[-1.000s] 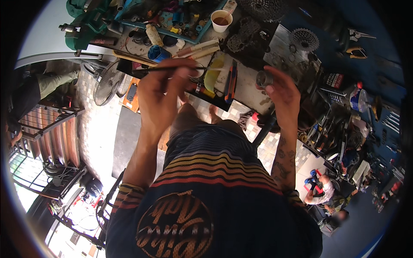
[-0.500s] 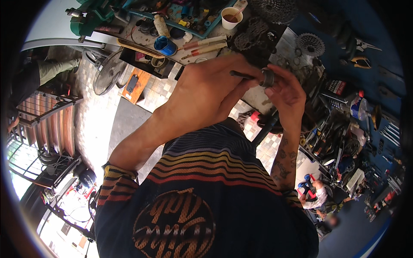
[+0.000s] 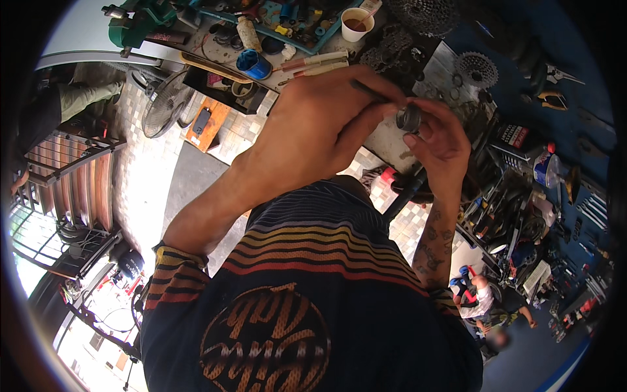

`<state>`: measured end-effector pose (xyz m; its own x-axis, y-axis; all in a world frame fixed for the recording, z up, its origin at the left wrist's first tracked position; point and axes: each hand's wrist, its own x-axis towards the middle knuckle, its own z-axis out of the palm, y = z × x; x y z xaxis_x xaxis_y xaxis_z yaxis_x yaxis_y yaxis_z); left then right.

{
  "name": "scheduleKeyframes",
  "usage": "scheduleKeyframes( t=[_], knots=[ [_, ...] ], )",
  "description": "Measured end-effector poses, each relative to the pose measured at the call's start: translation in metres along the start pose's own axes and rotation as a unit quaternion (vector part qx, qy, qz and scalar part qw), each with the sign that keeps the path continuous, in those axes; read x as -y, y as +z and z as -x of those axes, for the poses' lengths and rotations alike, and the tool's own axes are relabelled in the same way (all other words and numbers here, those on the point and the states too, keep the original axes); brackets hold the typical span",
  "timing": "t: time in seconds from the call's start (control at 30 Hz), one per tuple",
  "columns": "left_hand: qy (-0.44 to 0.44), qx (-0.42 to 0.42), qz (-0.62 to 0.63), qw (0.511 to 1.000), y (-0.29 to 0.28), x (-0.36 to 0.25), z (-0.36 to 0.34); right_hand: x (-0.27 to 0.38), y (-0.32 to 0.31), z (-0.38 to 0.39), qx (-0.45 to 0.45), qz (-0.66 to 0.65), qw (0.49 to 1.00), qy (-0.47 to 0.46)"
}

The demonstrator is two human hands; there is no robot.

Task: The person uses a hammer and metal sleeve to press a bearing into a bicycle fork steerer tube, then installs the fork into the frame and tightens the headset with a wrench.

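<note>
My left hand (image 3: 320,121) is closed in a pinch on a thin dark rod-like tool (image 3: 367,90), whose back end sticks out above the fingers. Its working tip is hidden behind my fingertips. My right hand (image 3: 443,134) grips a small dark grooved ring-shaped part (image 3: 409,119) between thumb and fingers. The left fingertips are right beside this part; whether the tool touches it I cannot tell. Both hands are raised in front of the cluttered workbench (image 3: 392,140).
On the bench lie a white cup of brown liquid (image 3: 357,25), a blue tin (image 3: 253,64), syringes (image 3: 317,63), chains (image 3: 390,49) and a bicycle cassette (image 3: 477,70). Tools hang on the blue wall at right. A fan (image 3: 166,108) stands at left; another person (image 3: 480,297) sits lower right.
The rod-like tool has swung, its back end now higher and tilted more down toward the part. The right hand with the ring-shaped part has shifted slightly right.
</note>
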<state>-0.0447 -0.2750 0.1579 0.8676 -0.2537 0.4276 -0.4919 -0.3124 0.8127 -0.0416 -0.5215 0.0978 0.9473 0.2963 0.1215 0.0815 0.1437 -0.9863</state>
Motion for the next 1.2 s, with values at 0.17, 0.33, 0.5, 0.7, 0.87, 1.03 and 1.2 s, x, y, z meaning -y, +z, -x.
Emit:
scheduleKeyframes(
  t=[0.17,0.33,0.5,0.7,0.87,1.03,1.2],
  knots=[
    [-0.109,-0.003,0.031,0.994,-0.001,-0.003,0.0,0.0,-0.001,-0.001,0.008,0.009,1.0,-0.01],
    [-0.16,0.023,0.042,0.986,-0.003,-0.005,0.0,-0.003,-0.003,0.0,0.024,0.013,0.999,-0.02],
    [-0.166,0.017,0.069,0.983,-0.002,-0.005,-0.001,-0.004,-0.003,-0.001,0.021,0.016,0.999,-0.033],
    [-0.266,-0.007,0.176,0.948,-0.006,0.005,0.006,-0.002,-0.001,0.0,0.014,0.005,0.999,-0.033],
    [-0.221,-0.009,-0.052,0.974,-0.03,0.058,0.042,-0.001,-0.006,0.004,-0.02,0.019,0.998,0.053],
    [-0.137,0.079,-0.233,0.96,-0.005,0.126,0.092,-0.005,-0.006,0.004,-0.026,0.01,0.996,0.081],
    [-0.127,0.113,-0.288,0.942,-0.001,0.149,0.105,-0.005,-0.003,0.004,-0.036,0.009,0.997,0.072]
  ],
)
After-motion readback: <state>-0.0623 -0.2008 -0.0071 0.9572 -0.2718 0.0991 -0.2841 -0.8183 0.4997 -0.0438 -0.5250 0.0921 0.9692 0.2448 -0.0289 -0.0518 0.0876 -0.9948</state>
